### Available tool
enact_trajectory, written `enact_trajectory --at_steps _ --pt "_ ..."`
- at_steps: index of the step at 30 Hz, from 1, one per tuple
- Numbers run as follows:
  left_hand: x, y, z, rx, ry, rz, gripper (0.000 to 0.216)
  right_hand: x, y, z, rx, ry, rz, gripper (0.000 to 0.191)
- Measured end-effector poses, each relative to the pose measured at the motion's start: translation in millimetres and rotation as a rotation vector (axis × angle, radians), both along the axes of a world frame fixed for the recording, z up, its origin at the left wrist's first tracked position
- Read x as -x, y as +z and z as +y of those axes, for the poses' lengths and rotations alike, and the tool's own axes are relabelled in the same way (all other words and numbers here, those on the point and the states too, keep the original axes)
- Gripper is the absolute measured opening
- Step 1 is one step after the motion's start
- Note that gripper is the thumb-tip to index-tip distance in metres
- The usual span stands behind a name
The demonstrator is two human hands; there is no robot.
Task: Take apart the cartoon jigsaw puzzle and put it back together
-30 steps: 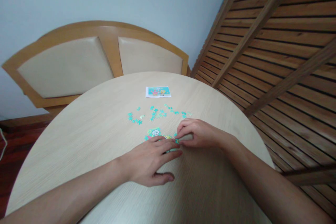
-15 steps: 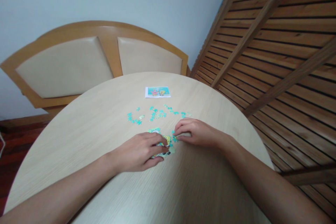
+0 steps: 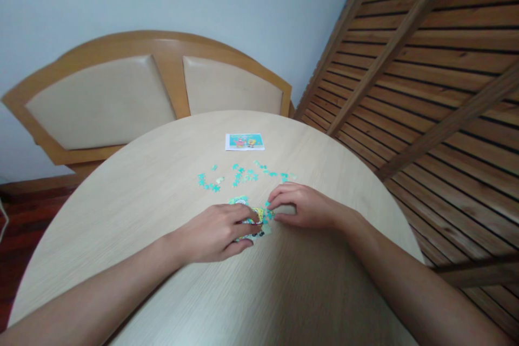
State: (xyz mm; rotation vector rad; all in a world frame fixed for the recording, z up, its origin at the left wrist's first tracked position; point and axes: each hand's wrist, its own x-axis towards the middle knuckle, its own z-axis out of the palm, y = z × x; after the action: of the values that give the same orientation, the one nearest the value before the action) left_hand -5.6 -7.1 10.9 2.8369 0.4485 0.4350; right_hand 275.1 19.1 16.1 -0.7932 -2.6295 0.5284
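Observation:
A partly joined jigsaw puzzle [image 3: 240, 200] with teal and yellow cartoon printing lies on the table. Across it rests my left hand [image 3: 221, 231], fingers stretched out and apart, hiding much of the picture. My right hand [image 3: 298, 206] is at the puzzle's right edge, its thumb and fingers curled around small teal puzzle pieces [image 3: 267, 215]. Whether those pieces are locked to the joined part, I cannot tell. Beyond my hands, several loose teal pieces [image 3: 243, 175] are scattered face up, with more loose pieces [image 3: 208, 184] to the left.
A picture card [image 3: 245, 141] with a pink and a yellow cartoon figure lies farther back on the round wooden table [image 3: 133, 189]. Behind the table stands a padded wooden headboard [image 3: 166, 73] against the wall. Wooden slats [image 3: 425, 81] slope along the right side.
Both hands stay almost in place, with only slight finger movement at the puzzle. The view has shifted a little; the loose pieces and card lie as before.

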Motion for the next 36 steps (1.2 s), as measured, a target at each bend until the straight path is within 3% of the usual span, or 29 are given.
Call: enact_trajectory --at_steps 9,21,36 --pt "0.1 -2.7 2.2 -0.016 0.01 0.017 0.03 3.3 -0.6 -1.1 0.006 0.008 0.013 0.016" --pt "-0.2 -2.0 2.7 0.003 -0.006 0.015 0.029 8.4 -2.3 -3.3 -0.114 -0.059 -0.044 0.013" --pt "-1.1 -1.8 3.0 -0.01 -0.026 -0.014 0.03 6.4 -4.8 -1.3 -0.104 -0.037 -0.004 0.01"
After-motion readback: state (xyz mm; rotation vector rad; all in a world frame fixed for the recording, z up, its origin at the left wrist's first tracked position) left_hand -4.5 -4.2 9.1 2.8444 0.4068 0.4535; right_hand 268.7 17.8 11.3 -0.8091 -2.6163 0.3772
